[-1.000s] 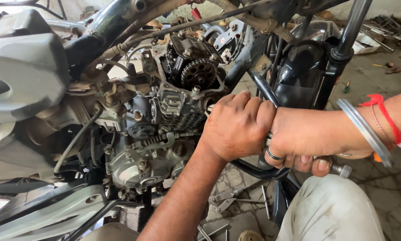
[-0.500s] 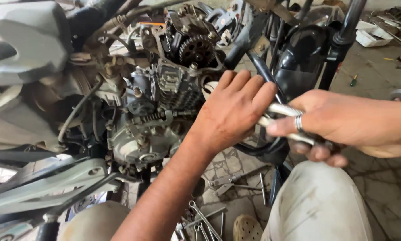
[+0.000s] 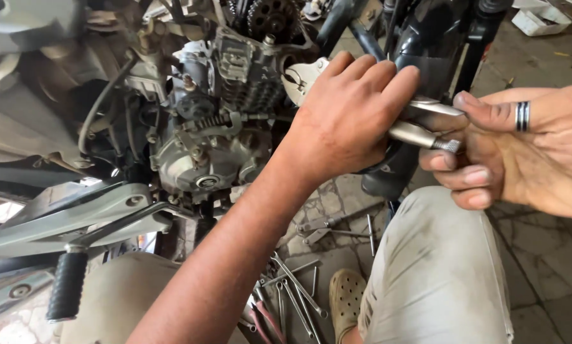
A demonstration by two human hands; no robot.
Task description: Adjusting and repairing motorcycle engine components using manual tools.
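Silver locking pliers (image 3: 426,124) are clamped by their jaw (image 3: 300,79) on a part at the side of the motorcycle engine (image 3: 228,108). My left hand (image 3: 353,121) is wrapped over the pliers' body, fingers on top. My right hand (image 3: 521,150), with a striped ring on one finger, pinches the end of the handles. Its thumb lies on the upper lever and its fingers curl under the knurled screw (image 3: 448,145). Most of the pliers' middle is hidden under my left hand.
Several spanners and loose tools (image 3: 298,290) lie on the stone floor below the engine. My right knee in pale trousers (image 3: 438,267) and a sandal (image 3: 346,296) are in front. A rubber footpeg (image 3: 66,286) juts out low left. A white tray (image 3: 540,19) sits far right.
The view has closed in on the engine. My right hand slid from a full grip on the handles to a fingertip hold at their end. My left hand stayed on the pliers.
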